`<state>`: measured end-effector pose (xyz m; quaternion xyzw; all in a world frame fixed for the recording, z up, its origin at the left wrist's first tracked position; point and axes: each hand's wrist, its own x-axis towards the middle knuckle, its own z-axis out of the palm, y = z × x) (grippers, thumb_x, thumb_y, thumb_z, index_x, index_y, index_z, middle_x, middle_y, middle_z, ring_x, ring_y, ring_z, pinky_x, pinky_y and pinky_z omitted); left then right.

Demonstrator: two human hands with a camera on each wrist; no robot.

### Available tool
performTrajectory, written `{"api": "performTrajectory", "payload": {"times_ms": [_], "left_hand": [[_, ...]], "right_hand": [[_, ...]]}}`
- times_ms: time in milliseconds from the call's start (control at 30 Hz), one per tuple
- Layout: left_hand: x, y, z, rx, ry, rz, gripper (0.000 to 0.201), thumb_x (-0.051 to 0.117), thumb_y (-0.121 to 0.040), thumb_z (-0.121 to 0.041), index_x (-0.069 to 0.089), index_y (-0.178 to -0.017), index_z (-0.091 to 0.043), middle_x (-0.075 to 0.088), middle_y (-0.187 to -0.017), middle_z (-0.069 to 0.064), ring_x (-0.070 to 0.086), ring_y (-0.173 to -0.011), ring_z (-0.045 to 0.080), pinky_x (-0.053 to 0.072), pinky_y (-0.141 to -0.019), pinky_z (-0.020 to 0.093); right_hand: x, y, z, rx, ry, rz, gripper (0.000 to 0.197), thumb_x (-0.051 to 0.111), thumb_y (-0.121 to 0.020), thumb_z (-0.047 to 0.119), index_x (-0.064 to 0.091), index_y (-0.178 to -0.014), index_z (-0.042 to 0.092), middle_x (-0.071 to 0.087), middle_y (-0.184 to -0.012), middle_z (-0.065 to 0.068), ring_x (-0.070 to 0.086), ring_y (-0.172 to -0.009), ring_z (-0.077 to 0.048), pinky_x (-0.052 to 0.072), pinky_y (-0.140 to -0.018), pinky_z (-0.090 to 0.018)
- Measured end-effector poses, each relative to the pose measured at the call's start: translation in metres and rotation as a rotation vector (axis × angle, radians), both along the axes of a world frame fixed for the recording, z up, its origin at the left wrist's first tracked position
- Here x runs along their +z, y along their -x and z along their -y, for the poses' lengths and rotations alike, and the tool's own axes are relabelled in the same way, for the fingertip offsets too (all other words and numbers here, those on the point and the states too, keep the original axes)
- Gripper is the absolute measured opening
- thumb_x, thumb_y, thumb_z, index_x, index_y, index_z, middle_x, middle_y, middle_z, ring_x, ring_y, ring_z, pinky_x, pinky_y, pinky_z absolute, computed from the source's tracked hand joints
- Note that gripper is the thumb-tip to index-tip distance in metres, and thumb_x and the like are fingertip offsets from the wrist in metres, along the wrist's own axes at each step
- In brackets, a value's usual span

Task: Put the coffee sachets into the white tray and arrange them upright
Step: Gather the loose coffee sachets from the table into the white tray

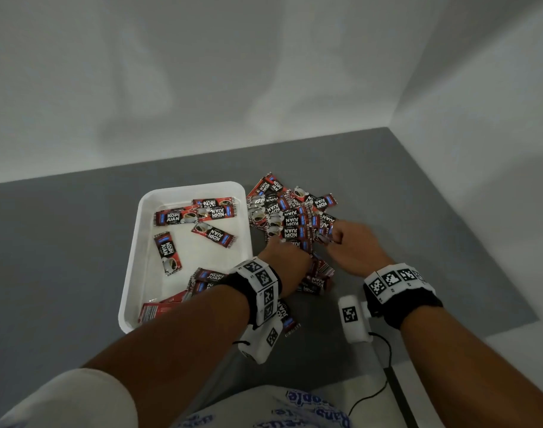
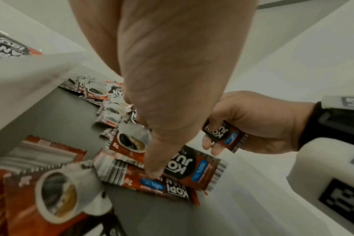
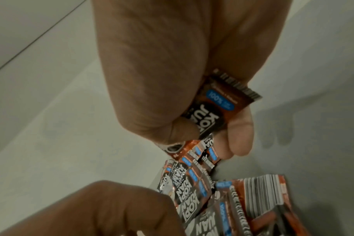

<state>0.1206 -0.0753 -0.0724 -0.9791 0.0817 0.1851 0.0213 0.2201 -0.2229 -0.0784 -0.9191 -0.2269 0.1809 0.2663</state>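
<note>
Head view: loose sachets [image 1: 290,217] beside tray [image 1: 134,273].

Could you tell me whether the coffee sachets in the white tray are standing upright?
No, the red-and-black coffee sachets in the white plastic tray all lie flat.

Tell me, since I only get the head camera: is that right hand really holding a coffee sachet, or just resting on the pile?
Observer: Holding. In the right wrist view, the right hand has its thumb and fingers curled round a sachet, with the blue 100% label showing.
Operator: And the left hand?
Observer: The left wrist view shows one straight digit of the left hand touching a flat sachet that lies on the grey table. Its other fingers are hidden there.
</note>
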Motion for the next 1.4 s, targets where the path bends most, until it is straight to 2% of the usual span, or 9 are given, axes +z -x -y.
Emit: {"api": "performTrajectory", "payload": {"times_ms": [100, 200, 333, 500, 800, 1000, 1167, 1300, 1400], "left_hand": [[0.005, -0.006, -0.008, 0.081, 0.222, 0.014, 0.026, 0.063, -0.088, -0.023, 0.067, -0.113, -0.015, 0.07, -0.109, 0.005, 0.067, -0.102, 0.025, 0.05, -0.086, 0.034], [0.018, -0.007, -0.015, 0.157, 0.376, -0.027, 0.034, 0.063, -0.089, -0.018, 0.057, -0.122, -0.011, 0.067, -0.111, 0.008, 0.066, -0.097, 0.025, 0.053, -0.077, 0.033], [0.027, 0.009, -0.012, 0.009, 0.183, -0.153, 0.043, 0.057, -0.093, -0.016, 0.046, -0.135, -0.011, 0.065, -0.114, 0.01, 0.064, -0.097, 0.026, 0.051, -0.075, 0.032], [0.021, 0.028, -0.002, -0.148, -0.06, -0.198, 0.017, 0.06, -0.093, -0.012, 0.07, -0.106, -0.012, 0.071, -0.101, 0.006, 0.069, -0.089, 0.026, 0.059, -0.079, 0.037], [0.0, 0.031, 0.016, -0.138, -0.111, -0.227, 0.02, 0.051, -0.102, -0.013, 0.069, -0.107, -0.009, 0.071, -0.107, 0.005, 0.069, -0.096, 0.026, 0.05, -0.072, 0.034], [-0.002, 0.023, 0.012, -0.108, 0.089, -0.188, 0.029, 0.055, -0.099, -0.016, 0.063, -0.126, -0.008, 0.063, -0.128, 0.013, 0.061, -0.116, 0.03, 0.051, -0.096, 0.039], [0.0, 0.01, 0.004, -0.019, 0.448, -0.086, 0.036, 0.06, -0.095, -0.026, 0.058, -0.13, -0.017, 0.066, -0.126, 0.008, 0.062, -0.115, 0.026, 0.05, -0.1, 0.039], [-0.003, -0.003, 0.002, 0.115, 0.396, -0.115, 0.051, 0.056, -0.095, -0.014, 0.039, -0.143, -0.012, 0.066, -0.116, 0.016, 0.066, -0.102, 0.033, 0.056, -0.088, 0.046], [-0.012, -0.01, 0.001, 0.116, 0.262, -0.067, 0.045, 0.061, -0.096, -0.016, 0.049, -0.139, -0.013, 0.063, -0.125, 0.012, 0.065, -0.111, 0.032, 0.055, -0.092, 0.046]], "right_hand": [[-0.009, 0.001, 0.0, 0.044, -0.011, -0.008, 0.025, 0.059, -0.083, -0.001, 0.042, -0.072, 0.015, 0.048, -0.069, -0.002, 0.044, -0.064, -0.021, 0.032, -0.054, -0.028], [-0.013, 0.004, -0.006, 0.191, 0.016, 0.002, 0.009, 0.066, -0.09, 0.015, 0.058, -0.093, 0.016, 0.058, -0.082, 0.006, 0.054, -0.072, -0.013, 0.037, -0.06, -0.021], [-0.02, 0.01, -0.017, 0.359, 0.067, 0.047, 0.005, 0.072, -0.087, 0.016, 0.069, -0.09, 0.016, 0.064, -0.082, 0.004, 0.057, -0.073, -0.011, 0.043, -0.07, -0.026], [-0.029, 0.018, -0.028, 0.361, 0.157, 0.073, 0.033, 0.08, -0.082, 0.026, 0.071, -0.112, 0.014, 0.067, -0.107, -0.003, 0.062, -0.097, -0.021, 0.052, -0.09, -0.037], [-0.026, 0.016, -0.028, 0.306, 0.17, -0.008, 0.009, 0.07, -0.087, 0.011, 0.067, -0.094, 0.014, 0.06, -0.087, 0.002, 0.056, -0.08, -0.016, 0.037, -0.066, -0.024], [-0.012, 0.006, -0.015, 0.123, 0.0, -0.088, 0.026, 0.062, -0.089, 0.013, 0.047, -0.067, 0.015, 0.048, -0.068, -0.001, 0.044, -0.062, -0.017, 0.031, -0.055, -0.029], [-0.014, -0.01, 0.007, -0.037, -0.022, -0.085, 0.009, 0.063, -0.084, 0.014, 0.055, -0.081, 0.015, 0.062, -0.078, -0.003, 0.059, -0.072, -0.023, 0.045, -0.063, -0.033], [-0.01, -0.008, 0.014, -0.053, -0.039, -0.15, 0.017, 0.063, -0.09, 0.012, 0.057, -0.104, 0.018, 0.064, -0.097, -0.003, 0.061, -0.087, -0.02, 0.051, -0.071, -0.031], [-0.012, -0.003, 0.011, 0.001, -0.007, -0.1, 0.013, 0.07, -0.089, 0.022, 0.067, -0.097, 0.012, 0.067, -0.089, -0.002, 0.059, -0.078, -0.015, 0.043, -0.063, -0.02]]}}
